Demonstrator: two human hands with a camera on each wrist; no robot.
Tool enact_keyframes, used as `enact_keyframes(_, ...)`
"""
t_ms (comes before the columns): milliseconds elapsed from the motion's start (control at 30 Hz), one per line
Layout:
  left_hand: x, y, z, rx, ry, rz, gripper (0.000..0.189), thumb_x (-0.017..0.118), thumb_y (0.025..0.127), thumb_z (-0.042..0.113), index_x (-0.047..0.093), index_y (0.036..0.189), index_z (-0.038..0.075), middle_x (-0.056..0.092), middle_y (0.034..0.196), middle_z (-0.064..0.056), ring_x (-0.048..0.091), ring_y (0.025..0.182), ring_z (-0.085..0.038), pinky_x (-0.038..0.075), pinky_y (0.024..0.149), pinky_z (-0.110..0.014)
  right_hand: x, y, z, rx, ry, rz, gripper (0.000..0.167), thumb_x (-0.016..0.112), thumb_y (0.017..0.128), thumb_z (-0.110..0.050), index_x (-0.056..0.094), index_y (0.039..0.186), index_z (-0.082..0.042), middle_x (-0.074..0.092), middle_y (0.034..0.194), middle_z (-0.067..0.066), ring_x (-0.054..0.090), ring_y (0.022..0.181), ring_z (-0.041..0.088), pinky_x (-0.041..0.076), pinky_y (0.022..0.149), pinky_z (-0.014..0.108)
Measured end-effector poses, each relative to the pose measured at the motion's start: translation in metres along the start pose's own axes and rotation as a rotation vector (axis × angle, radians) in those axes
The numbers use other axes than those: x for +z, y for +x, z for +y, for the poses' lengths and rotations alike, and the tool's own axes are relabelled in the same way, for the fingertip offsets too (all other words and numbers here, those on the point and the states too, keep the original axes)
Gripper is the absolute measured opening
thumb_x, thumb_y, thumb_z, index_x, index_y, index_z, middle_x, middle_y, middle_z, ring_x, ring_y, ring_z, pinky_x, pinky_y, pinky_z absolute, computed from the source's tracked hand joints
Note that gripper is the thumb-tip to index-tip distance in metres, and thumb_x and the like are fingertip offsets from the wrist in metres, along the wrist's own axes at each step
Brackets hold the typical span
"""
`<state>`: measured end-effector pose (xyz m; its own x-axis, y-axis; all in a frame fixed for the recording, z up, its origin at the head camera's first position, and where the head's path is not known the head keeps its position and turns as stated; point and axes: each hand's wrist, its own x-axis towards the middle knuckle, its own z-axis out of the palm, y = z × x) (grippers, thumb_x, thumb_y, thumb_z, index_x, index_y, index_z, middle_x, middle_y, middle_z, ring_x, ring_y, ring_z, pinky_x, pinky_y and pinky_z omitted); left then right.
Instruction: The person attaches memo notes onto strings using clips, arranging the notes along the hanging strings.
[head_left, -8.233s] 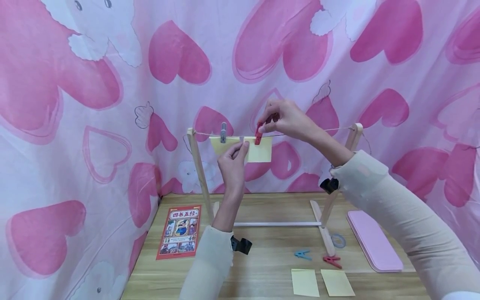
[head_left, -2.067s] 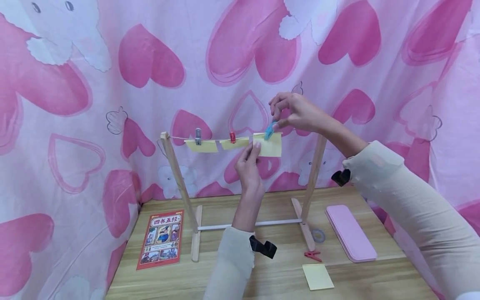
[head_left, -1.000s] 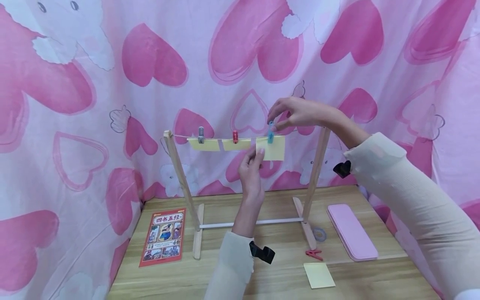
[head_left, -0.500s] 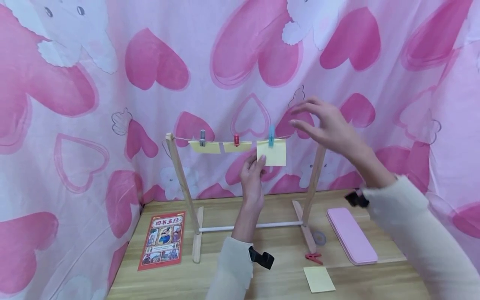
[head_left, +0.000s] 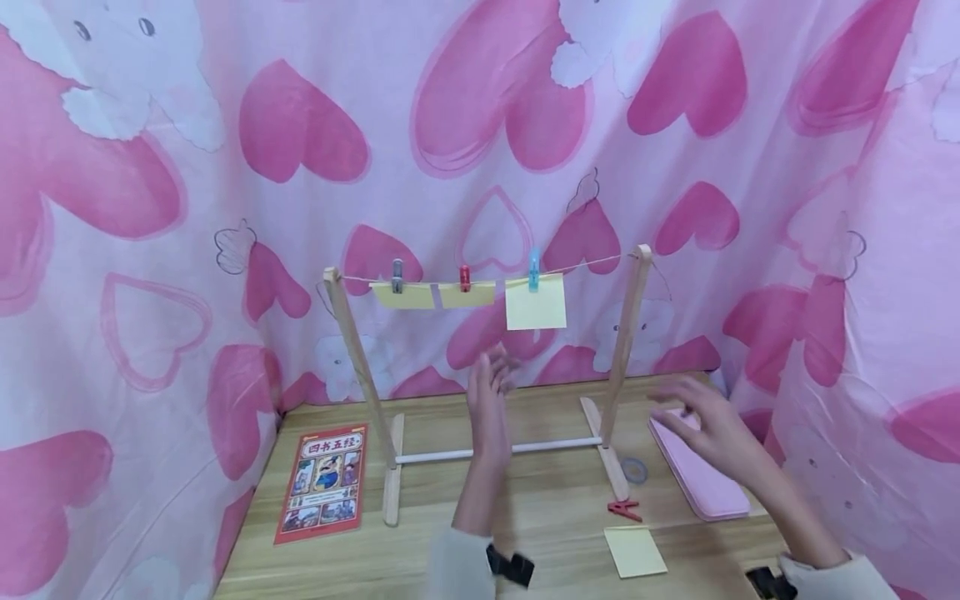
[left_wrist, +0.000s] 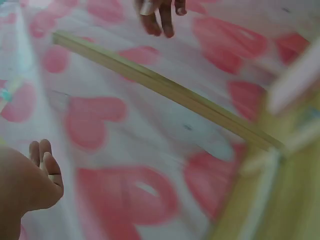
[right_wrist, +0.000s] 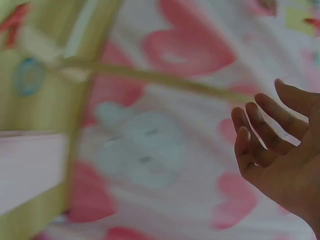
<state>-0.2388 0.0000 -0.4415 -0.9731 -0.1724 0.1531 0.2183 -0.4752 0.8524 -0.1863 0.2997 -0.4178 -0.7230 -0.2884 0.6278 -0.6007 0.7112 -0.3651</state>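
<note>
In the head view, my left hand is raised below the string with relaxed fingers, holding nothing. My right hand hovers with loosely bent fingers over the pink case, also holding nothing. Three yellow sticky notes hang from the string of a wooden stand. A grey clothespin and a red clothespin hold the left and middle notes, which tilt away. On the right, a blue clothespin holds a note that faces me. On the table lie another red clothespin and a sticky note.
A red booklet lies at the left of the wooden table. A roll of tape sits by the stand's right foot. The stand's white crossbar runs low between its feet, and a pink heart-patterned curtain hangs close behind.
The right hand has let go of the blue clothespin and dropped to the right. The left hand has released the right note and lowered. Earlier, a second loose note and the blue clothespin lay on the table.
</note>
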Motion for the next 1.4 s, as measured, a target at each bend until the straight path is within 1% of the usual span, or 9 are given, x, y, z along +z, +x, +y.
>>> enact_keyframes(167, -0.035, -0.058, -0.077, -0.166, 0.283, -0.011, 0.026, 0.063, 0.111, 0.019, 0.066, 0.127, -0.001, 0.073, 0.112, -0.012, 0.066, 0.096, -0.017, 0.054, 0.083, -0.026, 0.026, -0.058, 0.045, 0.061, -0.013, -0.09, 0.028, 0.087, 0.078, 0.008, 0.077, 0.102, -0.003, 0.075, 0.097, 0.011, 0.068, 0.084, 0.003, 0.053, 0.06, 0.026)
enact_keyframes(333, -0.043, -0.105, -0.13, -0.262, 0.515, -0.224, 0.031, 0.076, 0.1, 0.012, 0.067, 0.127, -0.001, 0.071, 0.112, -0.008, 0.062, 0.087, -0.008, 0.054, 0.072, -0.024, 0.051, -0.09, 0.057, 0.121, 0.093, -0.183, 0.028, 0.086, 0.081, 0.008, 0.074, 0.105, 0.002, 0.072, 0.097, 0.015, 0.065, 0.08, -0.004, 0.056, 0.062, 0.027)
enact_keyframes(400, -0.042, -0.119, -0.147, -0.17, 0.639, -0.297, 0.037, 0.082, 0.094, 0.012, 0.068, 0.125, -0.001, 0.069, 0.112, -0.005, 0.06, 0.087, -0.005, 0.053, 0.071, -0.025, 0.058, -0.1, 0.059, 0.15, 0.114, -0.243, 0.03, 0.087, 0.083, 0.004, 0.073, 0.11, 0.006, 0.071, 0.1, 0.017, 0.064, 0.078, -0.002, 0.058, 0.063, 0.028)
enact_keyframes(633, -0.038, -0.157, -0.178, -0.095, 1.03, -0.375, 0.057, 0.097, 0.081, 0.034, 0.07, 0.127, 0.014, 0.059, 0.115, 0.006, 0.058, 0.105, -0.013, 0.054, 0.093, -0.032, 0.1, -0.157, 0.109, 0.151, 0.237, -0.312, 0.055, 0.09, 0.088, -0.013, 0.065, 0.134, 0.003, 0.067, 0.107, 0.023, 0.063, 0.073, 0.005, 0.055, 0.061, 0.026)
enact_keyframes(833, -0.047, -0.174, -0.217, 0.362, 1.529, -0.373, 0.079, 0.094, 0.066, 0.072, 0.069, 0.124, 0.024, 0.056, 0.117, 0.005, 0.048, 0.098, -0.01, 0.043, 0.08, -0.025, 0.12, -0.173, 0.094, 0.148, 0.223, -0.313, 0.065, 0.089, 0.089, -0.018, 0.058, 0.143, 0.002, 0.061, 0.105, 0.02, 0.058, 0.08, -0.001, 0.054, 0.063, 0.023)
enact_keyframes(967, -0.047, -0.175, -0.223, 0.436, 1.563, -0.351, 0.08, 0.093, 0.064, 0.075, 0.069, 0.123, 0.027, 0.053, 0.117, 0.005, 0.043, 0.096, -0.01, 0.039, 0.078, -0.025, 0.114, -0.165, 0.066, 0.183, 0.157, -0.336, 0.068, 0.087, 0.089, -0.011, 0.054, 0.145, 0.009, 0.06, 0.107, 0.016, 0.054, 0.082, 0.004, 0.051, 0.065, 0.025)
enact_keyframes(1100, -0.04, -0.172, -0.216, 0.272, 1.455, -0.348, 0.076, 0.094, 0.07, 0.068, 0.069, 0.128, 0.026, 0.055, 0.119, 0.007, 0.045, 0.101, -0.01, 0.043, 0.083, -0.029, 0.119, -0.164, 0.06, 0.232, 0.093, -0.275, 0.068, 0.086, 0.088, -0.005, 0.054, 0.146, 0.008, 0.061, 0.106, 0.012, 0.053, 0.083, 0.005, 0.05, 0.066, 0.025)
enact_keyframes(1233, -0.034, -0.172, -0.213, 0.129, 1.31, -0.218, 0.082, 0.097, 0.073, 0.055, 0.065, 0.138, 0.018, 0.056, 0.123, 0.002, 0.056, 0.103, -0.015, 0.051, 0.084, -0.032, 0.131, -0.167, 0.064, 0.232, 0.074, -0.185, 0.065, 0.086, 0.086, -0.004, 0.058, 0.144, 0.007, 0.061, 0.101, 0.009, 0.052, 0.082, 0.004, 0.048, 0.065, 0.025)
enact_keyframes(1400, -0.037, -0.173, -0.22, 0.243, 1.386, -0.166, 0.077, 0.102, 0.065, 0.051, 0.071, 0.127, 0.016, 0.056, 0.123, -0.001, 0.058, 0.102, -0.017, 0.052, 0.081, -0.031, 0.14, -0.169, 0.059, 0.369, 0.108, -0.201, 0.056, 0.083, 0.091, -0.001, 0.064, 0.143, 0.004, 0.059, 0.105, 0.004, 0.047, 0.08, -0.001, 0.046, 0.065, 0.024)
